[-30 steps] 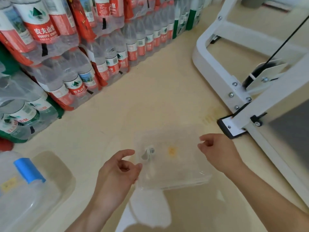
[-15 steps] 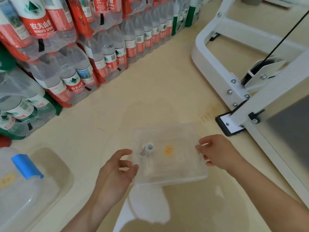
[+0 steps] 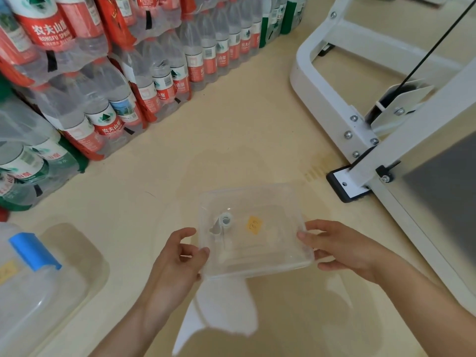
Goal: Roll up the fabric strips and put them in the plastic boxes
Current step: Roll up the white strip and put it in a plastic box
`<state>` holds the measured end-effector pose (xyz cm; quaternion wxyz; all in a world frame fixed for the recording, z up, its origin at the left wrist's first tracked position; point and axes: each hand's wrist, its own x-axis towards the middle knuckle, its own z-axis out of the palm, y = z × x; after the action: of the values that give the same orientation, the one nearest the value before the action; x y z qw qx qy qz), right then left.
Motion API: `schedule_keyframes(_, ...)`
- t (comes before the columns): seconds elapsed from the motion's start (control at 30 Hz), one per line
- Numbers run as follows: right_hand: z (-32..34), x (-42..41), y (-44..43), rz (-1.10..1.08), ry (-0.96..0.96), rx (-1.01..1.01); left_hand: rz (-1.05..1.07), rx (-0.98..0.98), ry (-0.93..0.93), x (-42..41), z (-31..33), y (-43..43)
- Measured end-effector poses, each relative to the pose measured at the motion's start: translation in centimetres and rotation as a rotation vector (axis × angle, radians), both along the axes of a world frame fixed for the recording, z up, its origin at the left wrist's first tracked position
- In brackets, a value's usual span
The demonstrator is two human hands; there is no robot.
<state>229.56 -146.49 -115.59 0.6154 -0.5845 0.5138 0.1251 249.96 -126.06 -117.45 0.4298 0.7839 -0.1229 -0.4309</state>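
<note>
A clear plastic box (image 3: 257,272) is held by both hands in the near middle of the scene, above a beige floor (image 3: 231,140). The left hand (image 3: 175,264) is closed on the left near corner of the box, with the thumb laid on the rim. The right hand (image 3: 342,248) is gripping the right edge, with the thumb on top and the other fingers curled below the rim. It cannot be told well whether the bottom of the box is touching the floor, because the plastic is transparent.

One rolled fabric strip (image 3: 224,220) is seen inside the box, in its left part. A small yellow sticker (image 3: 253,224) is seen just to the right of it, near the middle. A white sheet (image 3: 226,310) is lying on the floor under the near side of the box. At the near left a larger translucent container (image 3: 38,305) with a blue clip (image 3: 33,251) is placed. Packs of water bottles (image 3: 116,99) are stacked along the far left, and a white metal frame (image 3: 334,104) is standing at the right.
</note>
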Motion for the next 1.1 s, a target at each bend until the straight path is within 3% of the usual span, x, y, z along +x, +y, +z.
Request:
schedule_keyframes(0.17, -0.8, -1.1, 0.2, 0.065, -0.076, -0.017, -0.09, 0.002, 0.12, -0.3, 0.2, 1.2)
schedule_keyframes(0.3, -1.1, -1.1, -0.1, 0.086, -0.077, -0.079, -0.086, 0.004, 0.075, -0.1, -0.1, 0.8)
schedule_keyframes(0.43, -0.3, -0.2, -0.3, 0.148, -0.058, -0.097, -0.203, 0.039, 0.203, 1.3, 0.6, 0.6)
schedule_keyframes(0.5, 0.3, 0.9, -0.7, 0.192, -0.035, -0.239, -0.233, 0.046, 0.084, 2.0, 0.8, 0.1)
schedule_keyframes(0.57, 0.4, 2.2, -1.1, 0.253, -0.043, -0.466, -0.234, 0.012, -0.233, 2.6, 0.5, -0.5)
schedule_keyframes(0.67, -0.1, 4.3, -1.1, 0.432, -0.001, -0.738, -0.473, -0.019, -0.689, 3.2, -0.1, -1.9)
schedule_keyframes(0.8, -1.6, 5.7, -0.1, 0.519, 0.141, -0.918, -0.707, 0.147, -0.907, 2.9, -1.2, -3.8)
schedule_keyframes(1.0, -3.8, 5.7, 0.6, 0.5, 0.172, -1.06, -0.714, 0.215, -1.141, 2.7, -2.1, -4.4)
schedule_keyframes(1.1, -3.8, 5.9, 0.8, 0.478, 0.182, -1.044, -0.728, 0.216, -1.124, 2.6, -2.2, -4.5)
